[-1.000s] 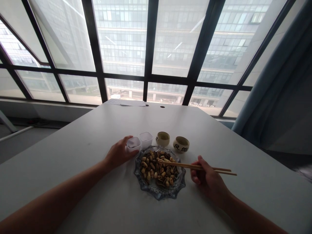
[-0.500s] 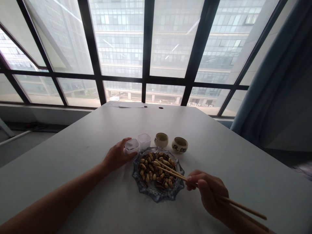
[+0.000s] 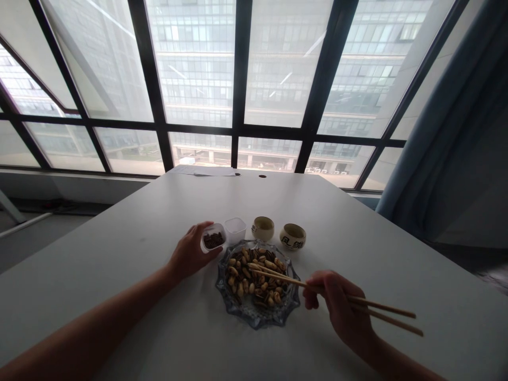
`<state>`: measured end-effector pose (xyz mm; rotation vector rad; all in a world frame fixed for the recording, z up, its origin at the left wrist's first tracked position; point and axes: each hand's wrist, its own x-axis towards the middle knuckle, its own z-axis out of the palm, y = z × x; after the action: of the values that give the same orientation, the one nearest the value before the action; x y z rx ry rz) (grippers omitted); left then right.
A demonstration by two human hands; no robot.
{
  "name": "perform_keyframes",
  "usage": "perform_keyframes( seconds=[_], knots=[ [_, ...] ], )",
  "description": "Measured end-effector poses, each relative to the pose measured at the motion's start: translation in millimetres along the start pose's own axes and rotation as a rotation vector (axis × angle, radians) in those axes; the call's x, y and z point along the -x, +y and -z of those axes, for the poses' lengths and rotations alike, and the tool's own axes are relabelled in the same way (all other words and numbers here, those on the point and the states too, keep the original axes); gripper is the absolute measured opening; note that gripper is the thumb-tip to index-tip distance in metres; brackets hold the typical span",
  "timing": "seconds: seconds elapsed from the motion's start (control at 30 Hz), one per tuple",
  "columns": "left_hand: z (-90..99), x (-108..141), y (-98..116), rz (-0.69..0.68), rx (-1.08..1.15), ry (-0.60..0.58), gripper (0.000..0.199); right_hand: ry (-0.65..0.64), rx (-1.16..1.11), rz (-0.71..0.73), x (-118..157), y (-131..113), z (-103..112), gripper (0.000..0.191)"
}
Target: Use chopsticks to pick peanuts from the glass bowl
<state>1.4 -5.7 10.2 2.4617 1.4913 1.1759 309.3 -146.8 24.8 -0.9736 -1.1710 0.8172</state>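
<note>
My left hand (image 3: 194, 247) is closed around a small clear plastic cup (image 3: 207, 246), tilted toward me, with dark brown bits (image 3: 214, 240) inside. Beside that cup stands a second clear plastic cup (image 3: 235, 229). In my right hand (image 3: 337, 304) is a pair of wooden chopsticks (image 3: 286, 279), their tips over the nuts near the middle of a scalloped glass bowl (image 3: 254, 320). Pistachio-like nuts (image 3: 240, 288) and dark striped seeds (image 3: 262, 304) fill most of the bowl. Whether the tips pinch a nut I cannot tell.
Behind the bowl stand a small ceramic cup (image 3: 262, 228) and another ceramic cup (image 3: 292, 236) with dark characters. Papers (image 3: 210, 171) lie at the far edge of the white table (image 3: 138, 317). A blue curtain (image 3: 432, 106) hangs right of the windows.
The cup in my left hand has tipped toward me, so its dark contents show more. My right hand has turned; the chopsticks' rear ends have swung up and spread apart.
</note>
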Motion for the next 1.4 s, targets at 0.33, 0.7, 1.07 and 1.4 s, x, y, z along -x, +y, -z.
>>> perform_keyframes(
  seconds=[0.33,0.7,1.07,1.4],
  knots=[
    [-2.4,-2.0,-3.7,0.017,-0.018,0.098,0.055,0.166,-0.254,-0.445,-12.9,4.6,-3.3,0.053],
    [21.5,-30.6,-4.5,0.043,-0.028,0.008,0.084,0.147,-0.3,-0.489,-15.7,8.8,-1.5,0.055],
    [-4.5,-74.2,51.5,-0.048,-0.139,-0.418,0.076,0.143,-0.288,-0.477,-18.6,5.6,4.8,0.055],
    [1.0,-76.4,50.7,-0.43,-0.177,-0.216,0.078,0.125,-0.273,-0.487,-21.3,3.4,3.5,0.055]
  ],
)
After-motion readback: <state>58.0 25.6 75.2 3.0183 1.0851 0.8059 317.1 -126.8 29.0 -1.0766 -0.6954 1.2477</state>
